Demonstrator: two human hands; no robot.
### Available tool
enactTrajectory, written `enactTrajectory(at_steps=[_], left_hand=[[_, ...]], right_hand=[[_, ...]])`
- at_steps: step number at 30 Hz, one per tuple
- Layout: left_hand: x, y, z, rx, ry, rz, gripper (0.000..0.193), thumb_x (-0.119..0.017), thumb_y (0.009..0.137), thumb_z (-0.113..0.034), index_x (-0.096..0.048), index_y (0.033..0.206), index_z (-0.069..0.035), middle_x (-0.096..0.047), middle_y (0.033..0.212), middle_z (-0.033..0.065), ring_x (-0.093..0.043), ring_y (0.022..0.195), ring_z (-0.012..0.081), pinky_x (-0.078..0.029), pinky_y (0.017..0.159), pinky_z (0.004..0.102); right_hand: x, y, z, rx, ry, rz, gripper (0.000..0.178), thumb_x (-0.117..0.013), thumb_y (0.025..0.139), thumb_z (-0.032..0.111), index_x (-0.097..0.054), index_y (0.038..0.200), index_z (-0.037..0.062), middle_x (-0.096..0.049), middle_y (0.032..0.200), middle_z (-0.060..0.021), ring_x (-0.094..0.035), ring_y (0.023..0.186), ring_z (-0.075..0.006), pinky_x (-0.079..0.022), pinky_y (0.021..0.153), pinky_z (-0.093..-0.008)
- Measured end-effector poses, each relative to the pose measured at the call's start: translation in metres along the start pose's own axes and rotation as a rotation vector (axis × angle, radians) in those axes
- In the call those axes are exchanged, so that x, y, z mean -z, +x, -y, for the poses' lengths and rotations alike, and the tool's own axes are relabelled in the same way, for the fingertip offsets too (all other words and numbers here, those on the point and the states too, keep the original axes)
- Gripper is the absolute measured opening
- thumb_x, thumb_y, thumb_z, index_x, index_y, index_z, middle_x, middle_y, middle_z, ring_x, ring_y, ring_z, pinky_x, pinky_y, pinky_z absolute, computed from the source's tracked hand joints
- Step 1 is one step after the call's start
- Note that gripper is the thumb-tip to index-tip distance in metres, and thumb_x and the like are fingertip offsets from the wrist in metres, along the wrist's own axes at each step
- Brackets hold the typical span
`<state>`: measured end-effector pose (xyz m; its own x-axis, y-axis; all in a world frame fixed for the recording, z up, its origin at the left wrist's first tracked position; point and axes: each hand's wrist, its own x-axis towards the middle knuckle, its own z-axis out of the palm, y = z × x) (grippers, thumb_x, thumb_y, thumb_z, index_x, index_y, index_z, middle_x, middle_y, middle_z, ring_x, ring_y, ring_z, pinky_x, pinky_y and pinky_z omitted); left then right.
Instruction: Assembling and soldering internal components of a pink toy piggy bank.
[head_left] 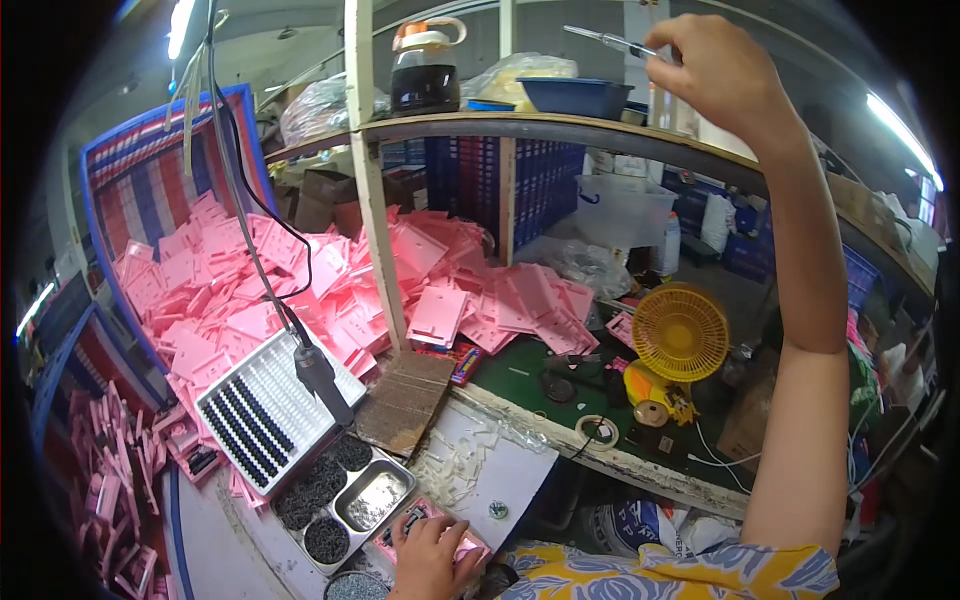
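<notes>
My left hand (pixel 428 565) rests over a pink plastic part (pixel 413 515) at the bottom of the bench, its fingers curled on top and gripping it down. Small dark pieces show in that part beside my fingertips. High at the upper right, my right hand (pixel 715 75) is raised above the shelf with the arm stretched up. Between its thumb and fingers is a slim pointed metal tool (pixel 610 40), its tip aimed left; its exact kind is unclear. A metal tray (pixel 375 495) with compartments of small dark screws lies left of my left hand.
A dark powered screwdriver (pixel 322 380) hangs by its cord above a white rack (pixel 275 405) of black and white pieces. Pink plastic parts (pixel 330 290) pile up behind. A shelf (pixel 560 126) with a jug (pixel 424 75) crosses above. A yellow fan (pixel 681 332) stands right.
</notes>
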<state>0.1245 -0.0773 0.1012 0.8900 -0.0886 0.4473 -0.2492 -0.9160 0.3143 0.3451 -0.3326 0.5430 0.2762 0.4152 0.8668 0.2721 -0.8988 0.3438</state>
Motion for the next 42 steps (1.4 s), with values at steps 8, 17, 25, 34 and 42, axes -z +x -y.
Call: enactTrajectory(at_steps=[8,17,25,34,42], left_hand=[[0.009,0.007,-0.003,-0.020,-0.020,-0.003,0.038,-0.078,0.078,-0.032,-0.071,0.108,-0.009,-0.068,0.102,0.0081,-0.063,0.099,0.0259,-0.033,0.102,0.0528],[0.006,-0.016,-0.001,0.055,-0.021,-0.042,0.033,-0.078,0.079,-0.032,-0.073,0.104,-0.010,-0.069,0.099,0.0079,-0.064,0.098,0.0256,-0.036,0.101,0.0503],[0.004,-0.016,-0.001,0.057,0.011,0.005,0.031,-0.077,0.080,-0.032,-0.074,0.102,-0.011,-0.071,0.098,0.0072,-0.065,0.097,0.0248,-0.038,0.099,0.0502],[0.005,-0.009,-0.006,0.055,-0.019,-0.019,0.031,-0.078,0.079,-0.032,-0.074,0.101,-0.010,-0.071,0.095,0.0077,-0.066,0.094,0.0250,-0.039,0.097,0.0489],[0.004,-0.023,-0.001,0.068,-0.010,-0.011,0.030,-0.078,0.079,-0.030,-0.074,0.101,-0.010,-0.071,0.095,0.0080,-0.066,0.093,0.0255,-0.041,0.096,0.0483]], right_hand=[[-0.029,0.079,-0.022,0.151,-0.352,0.253,0.020,-0.067,0.075,0.017,-0.077,0.089,0.0073,-0.073,0.088,-0.0170,-0.071,0.087,-0.0346,-0.056,0.075,-0.0456],[-0.078,0.092,-0.013,0.109,-0.258,0.402,0.022,-0.064,0.075,0.002,-0.076,0.091,0.0113,-0.075,0.096,-0.0091,-0.071,0.091,-0.0286,-0.057,0.072,-0.0416],[-0.075,0.088,-0.030,0.070,-0.202,0.410,0.023,-0.065,0.077,0.005,-0.077,0.095,0.0124,-0.075,0.098,-0.0085,-0.071,0.092,-0.0275,-0.057,0.073,-0.0428],[-0.104,0.086,-0.045,0.033,-0.199,0.324,0.022,-0.063,0.080,0.003,-0.074,0.098,0.0091,-0.074,0.103,-0.0115,-0.070,0.096,-0.0312,-0.056,0.078,-0.0430],[-0.116,0.089,-0.050,0.103,-0.125,0.384,0.023,-0.060,0.083,0.006,-0.074,0.100,0.0075,-0.074,0.103,-0.0135,-0.070,0.094,-0.0322,-0.056,0.081,-0.0438]])
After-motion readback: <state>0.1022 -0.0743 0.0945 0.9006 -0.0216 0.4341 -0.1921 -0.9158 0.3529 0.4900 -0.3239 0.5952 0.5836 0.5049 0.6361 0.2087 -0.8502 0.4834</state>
